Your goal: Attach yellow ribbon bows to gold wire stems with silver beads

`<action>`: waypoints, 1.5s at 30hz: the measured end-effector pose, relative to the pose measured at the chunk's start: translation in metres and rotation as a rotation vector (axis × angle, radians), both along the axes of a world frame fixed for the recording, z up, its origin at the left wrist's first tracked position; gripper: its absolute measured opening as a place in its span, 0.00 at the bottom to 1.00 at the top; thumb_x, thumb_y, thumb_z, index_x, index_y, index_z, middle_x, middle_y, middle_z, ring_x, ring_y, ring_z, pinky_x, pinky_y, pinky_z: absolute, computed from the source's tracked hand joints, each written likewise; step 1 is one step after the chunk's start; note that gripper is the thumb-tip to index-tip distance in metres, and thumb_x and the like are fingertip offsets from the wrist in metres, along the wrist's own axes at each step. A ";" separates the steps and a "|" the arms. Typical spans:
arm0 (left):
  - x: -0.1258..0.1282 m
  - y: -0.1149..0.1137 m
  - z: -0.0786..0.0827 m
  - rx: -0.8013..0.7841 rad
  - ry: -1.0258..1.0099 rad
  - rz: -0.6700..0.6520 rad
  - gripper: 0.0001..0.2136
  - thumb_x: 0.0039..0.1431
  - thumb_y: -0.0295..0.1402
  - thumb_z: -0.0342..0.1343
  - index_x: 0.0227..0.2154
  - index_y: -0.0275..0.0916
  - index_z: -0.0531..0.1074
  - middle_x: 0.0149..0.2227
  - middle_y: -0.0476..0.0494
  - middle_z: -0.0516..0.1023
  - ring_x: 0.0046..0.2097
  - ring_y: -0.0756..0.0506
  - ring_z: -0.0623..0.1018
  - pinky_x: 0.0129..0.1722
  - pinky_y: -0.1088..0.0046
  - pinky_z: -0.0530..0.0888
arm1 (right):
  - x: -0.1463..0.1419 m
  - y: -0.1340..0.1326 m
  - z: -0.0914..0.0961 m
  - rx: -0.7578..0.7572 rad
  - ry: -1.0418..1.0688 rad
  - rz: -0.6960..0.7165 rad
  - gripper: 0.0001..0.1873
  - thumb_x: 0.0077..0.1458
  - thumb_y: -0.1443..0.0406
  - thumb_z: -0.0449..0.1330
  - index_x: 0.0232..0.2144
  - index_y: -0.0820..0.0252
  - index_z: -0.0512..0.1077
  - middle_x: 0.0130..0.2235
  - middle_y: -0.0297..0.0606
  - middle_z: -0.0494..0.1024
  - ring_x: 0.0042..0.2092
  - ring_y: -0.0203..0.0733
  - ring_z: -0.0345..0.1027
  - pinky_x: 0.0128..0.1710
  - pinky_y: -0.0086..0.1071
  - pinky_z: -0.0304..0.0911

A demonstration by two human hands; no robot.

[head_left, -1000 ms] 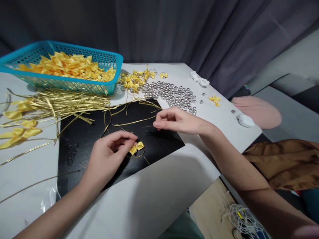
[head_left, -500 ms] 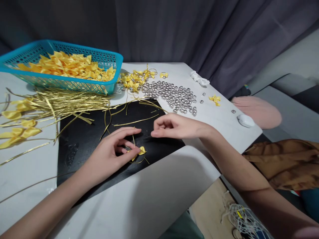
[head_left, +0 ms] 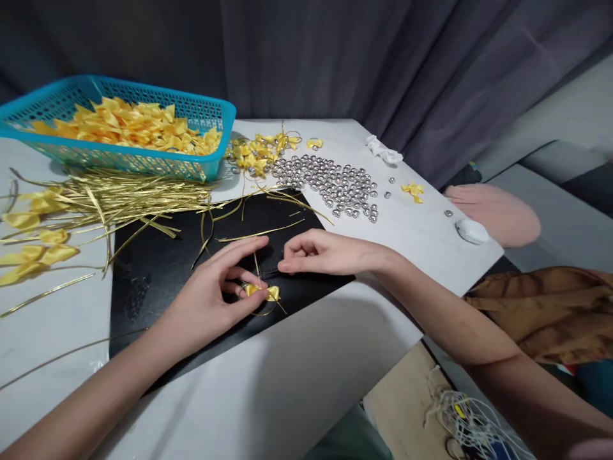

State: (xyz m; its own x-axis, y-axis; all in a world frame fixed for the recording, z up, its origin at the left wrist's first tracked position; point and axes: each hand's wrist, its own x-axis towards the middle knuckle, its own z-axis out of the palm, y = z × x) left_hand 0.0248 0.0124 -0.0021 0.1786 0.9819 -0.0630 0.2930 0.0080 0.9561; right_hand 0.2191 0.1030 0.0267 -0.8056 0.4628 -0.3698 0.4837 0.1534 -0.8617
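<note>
My left hand [head_left: 218, 287] pinches a small yellow ribbon bow [head_left: 272, 293] between thumb and fingers, low over the black mat [head_left: 158, 300]. A thin gold cord [head_left: 257, 265] rises from the bow's middle, and more cord curls below it. To the right, my right hand [head_left: 320, 252] hovers with its thumb and curled fingers pressed together. Something thin and dark shows by its fingertips, but I cannot make out what it is. A gap separates the two hands.
A blue basket [head_left: 158, 156] full of yellow bows stands at the back left. Gold cords [head_left: 134, 198] lie in front of it. Silver heart-shaped pieces [head_left: 330, 182] spread across the white table, near a white mouse-shaped object [head_left: 472, 231] and a crumpled white scrap [head_left: 383, 151].
My right hand has moved slightly left and down, closer to the bow. In my left hand the bow has turned so that both its loops show.
</note>
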 end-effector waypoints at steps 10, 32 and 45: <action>0.000 0.002 -0.001 0.011 0.016 0.126 0.34 0.43 0.37 0.65 0.56 0.44 0.64 0.61 0.40 0.61 0.33 0.52 0.79 0.30 0.77 0.78 | -0.003 -0.004 -0.004 -0.039 0.017 -0.021 0.21 0.50 0.50 0.60 0.27 0.65 0.67 0.22 0.26 0.60 0.23 0.26 0.49 0.19 0.23 0.43; 0.000 0.002 -0.006 0.046 0.021 0.137 0.36 0.43 0.36 0.65 0.58 0.46 0.62 0.62 0.39 0.60 0.31 0.52 0.79 0.25 0.77 0.77 | -0.003 -0.001 -0.011 -0.048 0.047 0.044 0.20 0.51 0.51 0.60 0.26 0.65 0.66 0.21 0.25 0.59 0.22 0.25 0.48 0.19 0.22 0.43; 0.000 0.002 -0.007 0.040 0.026 0.124 0.36 0.43 0.37 0.65 0.58 0.46 0.62 0.63 0.38 0.58 0.32 0.50 0.80 0.26 0.76 0.77 | -0.003 0.000 -0.013 -0.070 0.054 0.048 0.20 0.51 0.52 0.60 0.26 0.65 0.66 0.20 0.25 0.59 0.22 0.25 0.47 0.19 0.22 0.43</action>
State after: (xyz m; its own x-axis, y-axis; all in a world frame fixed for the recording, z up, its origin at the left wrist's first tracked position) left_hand 0.0244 0.0149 -0.0090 0.0541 0.9982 -0.0259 0.3169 0.0075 0.9484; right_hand 0.2159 0.1026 0.0134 -0.8458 0.3975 -0.3558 0.4300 0.1134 -0.8957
